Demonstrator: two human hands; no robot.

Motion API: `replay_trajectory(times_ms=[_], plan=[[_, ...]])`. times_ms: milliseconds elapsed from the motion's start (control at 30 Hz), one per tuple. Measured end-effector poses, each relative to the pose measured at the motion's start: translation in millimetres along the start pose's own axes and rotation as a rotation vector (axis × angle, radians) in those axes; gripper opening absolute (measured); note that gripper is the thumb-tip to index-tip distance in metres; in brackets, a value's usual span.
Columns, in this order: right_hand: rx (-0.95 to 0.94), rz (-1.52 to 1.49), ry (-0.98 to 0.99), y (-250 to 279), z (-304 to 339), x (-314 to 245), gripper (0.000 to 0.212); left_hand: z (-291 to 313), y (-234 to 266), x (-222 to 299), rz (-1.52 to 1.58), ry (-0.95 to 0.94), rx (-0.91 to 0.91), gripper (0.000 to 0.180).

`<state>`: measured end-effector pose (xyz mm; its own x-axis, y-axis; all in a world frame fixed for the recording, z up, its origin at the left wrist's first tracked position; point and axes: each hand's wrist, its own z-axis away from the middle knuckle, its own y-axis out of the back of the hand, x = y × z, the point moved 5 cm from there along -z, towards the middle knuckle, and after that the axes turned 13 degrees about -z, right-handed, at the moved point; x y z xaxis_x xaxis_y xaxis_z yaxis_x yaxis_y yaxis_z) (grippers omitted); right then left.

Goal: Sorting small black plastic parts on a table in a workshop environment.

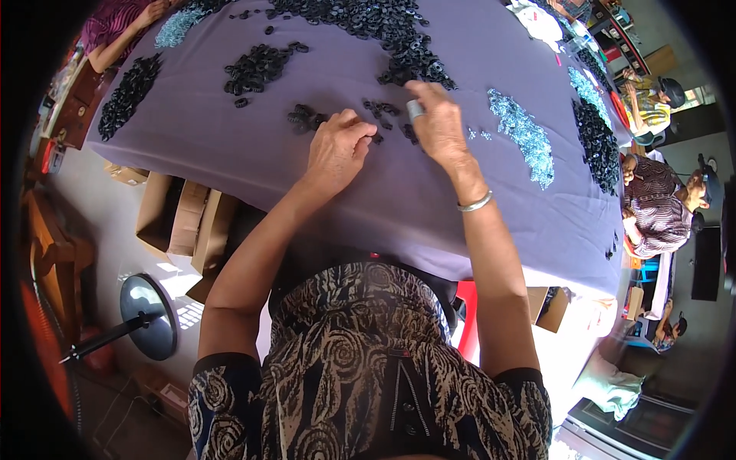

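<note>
On the purple-grey tablecloth (322, 69), my left hand (337, 149) is closed, thumb and fingers pinched at the tip of a small black plastic piece (377, 139). Just to its left lies a little cluster of black ring-like pieces (303, 116). My right hand (438, 123) is to the right, its fingers apart and slightly blurred, over the near edge of a big heap of black pieces (391, 34). A pale grey cover (415, 109) wraps one of its fingers, and a silver bangle (475, 202) circles the wrist. Between my hands are a few loose black pieces (381, 109).
Another black pile (261, 67) lies farther left. To the right is a strip of clear bluish small parts (525, 138), with more black pieces (594, 146) beyond it. People sit around the table's far left and right sides. Cardboard boxes (188, 218) stand under the near left edge.
</note>
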<state>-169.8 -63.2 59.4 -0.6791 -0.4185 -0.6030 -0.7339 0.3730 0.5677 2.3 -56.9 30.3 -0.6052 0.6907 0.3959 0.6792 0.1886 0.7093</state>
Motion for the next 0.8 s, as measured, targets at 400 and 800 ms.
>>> replay_trajectory(times_ms=[400,800], plan=[[-0.229,0.147,-0.317,53.4,-2.4,61.8,0.025,1.0,-2.2,1.4,-0.014,-0.003,0.001,0.018],[-0.322,-0.233,-0.28,12.5,1.5,20.9,0.022,2.1,-2.5,0.1,-0.027,-0.026,0.036,0.017]])
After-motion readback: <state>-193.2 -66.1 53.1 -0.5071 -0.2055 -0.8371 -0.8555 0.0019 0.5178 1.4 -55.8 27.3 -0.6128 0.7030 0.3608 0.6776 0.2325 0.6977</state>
